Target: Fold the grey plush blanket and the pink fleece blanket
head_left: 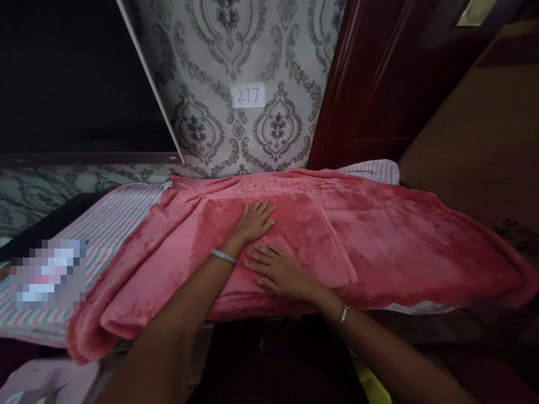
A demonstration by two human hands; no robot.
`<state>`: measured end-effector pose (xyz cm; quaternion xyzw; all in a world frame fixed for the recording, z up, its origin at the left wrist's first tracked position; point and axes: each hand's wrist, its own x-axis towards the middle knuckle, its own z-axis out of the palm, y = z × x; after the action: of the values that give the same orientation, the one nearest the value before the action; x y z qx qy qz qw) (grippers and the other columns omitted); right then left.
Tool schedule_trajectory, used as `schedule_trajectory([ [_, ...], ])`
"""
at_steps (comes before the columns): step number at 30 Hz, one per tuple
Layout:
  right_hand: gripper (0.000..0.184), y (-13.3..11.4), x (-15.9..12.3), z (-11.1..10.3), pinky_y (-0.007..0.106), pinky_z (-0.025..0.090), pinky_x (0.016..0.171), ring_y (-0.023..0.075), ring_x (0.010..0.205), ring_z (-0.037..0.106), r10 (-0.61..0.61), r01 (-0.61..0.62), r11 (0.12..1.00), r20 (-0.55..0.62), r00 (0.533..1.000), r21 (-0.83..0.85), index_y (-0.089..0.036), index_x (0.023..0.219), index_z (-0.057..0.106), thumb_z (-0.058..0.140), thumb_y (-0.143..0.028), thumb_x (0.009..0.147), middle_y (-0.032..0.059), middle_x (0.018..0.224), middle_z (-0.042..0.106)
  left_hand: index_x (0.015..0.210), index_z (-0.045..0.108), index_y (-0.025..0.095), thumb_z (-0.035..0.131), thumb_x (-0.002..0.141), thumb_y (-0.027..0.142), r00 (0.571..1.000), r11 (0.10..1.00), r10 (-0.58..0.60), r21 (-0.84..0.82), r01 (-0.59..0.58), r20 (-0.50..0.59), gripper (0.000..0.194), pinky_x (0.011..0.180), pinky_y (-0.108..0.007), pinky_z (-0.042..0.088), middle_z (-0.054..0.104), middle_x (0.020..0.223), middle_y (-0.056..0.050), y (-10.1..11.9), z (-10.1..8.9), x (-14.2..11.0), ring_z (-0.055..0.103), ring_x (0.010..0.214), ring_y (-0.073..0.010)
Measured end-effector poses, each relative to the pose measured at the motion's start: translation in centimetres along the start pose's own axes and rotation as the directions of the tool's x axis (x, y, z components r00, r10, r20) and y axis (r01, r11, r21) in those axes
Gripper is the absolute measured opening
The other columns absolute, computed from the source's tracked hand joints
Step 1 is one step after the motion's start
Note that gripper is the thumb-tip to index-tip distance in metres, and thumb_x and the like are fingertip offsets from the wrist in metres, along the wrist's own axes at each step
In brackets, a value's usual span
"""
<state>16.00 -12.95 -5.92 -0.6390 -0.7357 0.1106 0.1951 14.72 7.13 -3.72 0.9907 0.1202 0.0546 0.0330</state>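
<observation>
A pink plush blanket (pixel 391 241) is spread over a long surface. On its middle lies a folded piece of the same pink plush fabric (pixel 290 219), roughly square with a hemmed right edge. My left hand (pixel 254 220) rests flat on the folded piece, fingers spread and pointing away from me. Just nearer to me, my right hand (pixel 280 272) also lies flat on it, fingers stretched out toward the left. Neither hand grips anything. Each wrist wears a bracelet.
A striped cloth (pixel 122 210) shows under the blanket at the left. Behind stand a dark screen (pixel 80 78), patterned wallpaper with a paper label (pixel 248 95) reading 277, and a dark red door (pixel 379 73). A pink stool-like object (pixel 54 376) is at the lower left.
</observation>
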Motion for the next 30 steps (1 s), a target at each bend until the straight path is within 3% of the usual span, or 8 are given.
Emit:
schedule_trajectory([
  [2,0.05,0.2,-0.8,-0.6,0.05,0.018,0.128,0.0224,0.154,0.029,-0.078,0.073,0.986,0.026,0.997,0.153,-0.023,0.152,0.05,0.048,-0.039,0.105,0.0079,0.16,0.044,0.161,0.031,0.028,0.035,0.104,0.045,1.0,1.0,0.016,-0.005,-0.016,-0.008,0.06,0.126,-0.062,0.014,0.028,0.169,-0.008,-0.4,0.7,-0.1,0.021,0.158,-0.0292],
  [5,0.043,1.8,-0.3,-3.0,0.045,0.04,0.119,0.0235,0.136,0.056,-0.128,0.129,0.896,-0.031,0.991,0.426,-0.023,0.136,0.067,0.051,-0.045,0.104,0.0085,0.14,0.066,0.161,0.031,0.028,0.035,0.104,0.047,1.0,1.0,0.024,-0.005,-0.024,-0.008,0.06,0.126,-0.063,0.015,0.029,0.169,-0.008,-0.9,0.8,0.0,0.022,0.157,-0.03],
  [7,0.044,4.1,1.6,-5.3,0.044,0.047,0.112,0.0232,0.123,0.066,-0.033,0.118,0.838,-0.166,0.986,0.533,-0.025,0.131,0.071,0.051,-0.051,0.103,0.0066,0.131,0.071,0.161,0.033,0.029,0.036,0.104,0.047,0.999,1.0,0.03,-0.006,-0.03,-0.024,0.059,0.125,-0.063,0.017,0.032,0.168,-0.008,-1.0,0.8,0.0,0.024,0.156,-0.0303],
  [11,0.054,10.6,7.4,-8.5,0.048,0.039,0.119,0.0257,0.133,0.059,0.176,0.125,0.786,-0.413,0.894,0.605,-0.024,0.134,0.068,0.06,-0.06,0.095,0.0071,0.139,0.066,0.16,0.035,0.027,0.036,0.104,0.048,0.997,0.999,0.046,0.0,-0.046,-0.057,0.059,0.125,-0.062,0.018,0.033,0.167,-0.01,-1.0,1.1,0.1,0.025,0.156,-0.0306],
  [17,0.051,16.9,10.3,-5.6,0.052,0.037,0.12,0.0268,0.123,0.065,0.413,0.005,0.563,-0.287,0.865,0.827,-0.021,0.114,0.076,0.06,-0.064,0.092,0.0088,0.122,0.075,0.158,0.038,0.029,0.035,0.105,0.048,0.996,0.999,0.053,-0.009,-0.054,-0.067,0.057,0.124,-0.064,0.02,0.04,0.164,-0.01,-1.0,1.2,0.2,0.029,0.154,-0.0316],
  [23,0.048,17.9,9.8,-3.9,0.052,0.034,0.121,0.0266,0.125,0.063,0.442,0.058,0.466,-0.289,0.849,0.883,-0.022,0.109,0.077,0.058,-0.064,0.094,0.008,0.123,0.074,0.157,0.04,0.03,0.039,0.104,0.048,0.986,0.989,0.147,-0.011,-0.148,-0.082,0.056,0.123,-0.069,0.016,0.04,0.163,-0.011,-0.8,0.7,-0.1,0.029,0.154,-0.0341],
  [27,0.051,18.0,10.1,-4.1,0.053,0.036,0.12,0.0278,0.122,0.065,0.436,0.052,0.444,-0.266,0.86,0.894,-0.021,0.105,0.078,0.059,-0.066,0.093,0.0099,0.119,0.076,0.161,0.033,0.027,0.045,0.101,0.056,0.96,0.957,0.278,-0.091,-0.274,0.034,0.068,0.122,-0.072,0.011,0.02,0.171,-0.015,0.5,0.9,-1.5,0.011,0.159,-0.0379],
  [30,0.051,18.0,10.1,-4.1,0.052,0.035,0.121,0.0272,0.121,0.065,0.416,0.069,0.472,-0.291,0.862,0.879,-0.02,0.101,0.078,0.059,-0.067,0.092,0.0103,0.117,0.076,0.162,0.028,0.028,0.044,0.1,0.06,0.906,0.904,0.408,-0.192,-0.382,0.114,0.072,0.121,-0.074,0.009,0.013,0.172,-0.015,2.3,1.0,-4.1,0.007,0.159,-0.0395],
])
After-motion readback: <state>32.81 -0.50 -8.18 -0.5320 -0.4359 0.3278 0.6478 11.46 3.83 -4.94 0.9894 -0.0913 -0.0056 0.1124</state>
